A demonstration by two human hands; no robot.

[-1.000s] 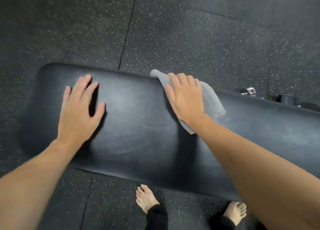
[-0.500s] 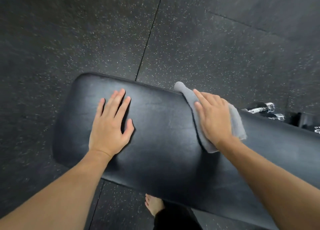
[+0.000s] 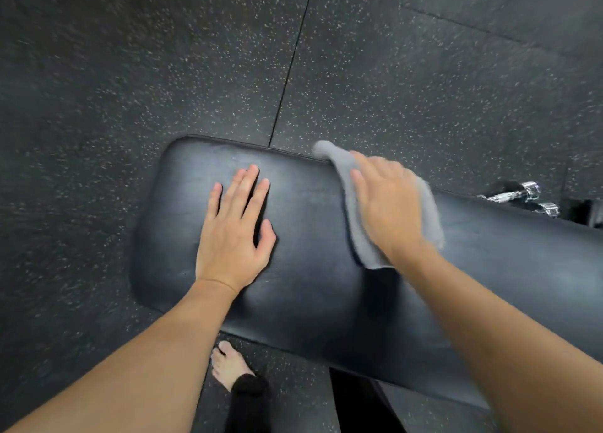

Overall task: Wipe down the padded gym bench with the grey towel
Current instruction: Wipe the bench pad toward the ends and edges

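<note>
Two hands rest on the padded gym bench (image 3: 303, 269), and over the last second only one of them has shifted against the pad. The left hand (image 3: 233, 233) lies where it lay, flat and empty, fingers spread a little apart, near the rounded end of the bench; it looks like a brace. The right hand (image 3: 388, 204) is blurred with motion and has carried the grey towel (image 3: 354, 204) a short way nearer the left hand, toward the bench's end. Its fingers lie together, pressing down on the cloth rather than clamped around it. The towel sits under that palm at the far edge of the bench, its upper tip reaching just past the far edge over the speckled rubber floor (image 3: 163, 73), its lower corner showing beside the wrist. The narrowing gap suggests the stroke is working toward the end, and the strip under and around the left hand probably remains to be wiped, so that hand will likely have to lift. Chrome dumbbell ends (image 3: 530, 191) lie beyond the far edge, and a bare foot (image 3: 228, 364) stands by the near edge
</note>
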